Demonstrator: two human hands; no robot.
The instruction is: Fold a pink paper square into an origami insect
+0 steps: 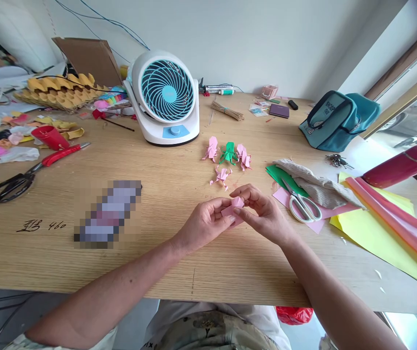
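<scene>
A small folded piece of pink paper (233, 207) is pinched between both hands above the front middle of the table. My left hand (205, 221) grips its left side between thumb and fingers. On the right side, my right hand (263, 214) holds it with thumb and bent fingers. Just beyond the hands stand folded paper figures: a green one (229, 152), a pink one (212, 148) to its left, another pink one (244, 156) to its right, and a smaller pink one (221, 176) nearer to me.
A white fan (168, 97) stands at the back. Scissors with white handles (305, 208) lie on coloured paper at right, near a grey cloth (314, 180). Left are a blurred flat object (108, 214), red-black scissors (35, 170) and a red cup (50, 138). A teal bag (334, 121) sits back right.
</scene>
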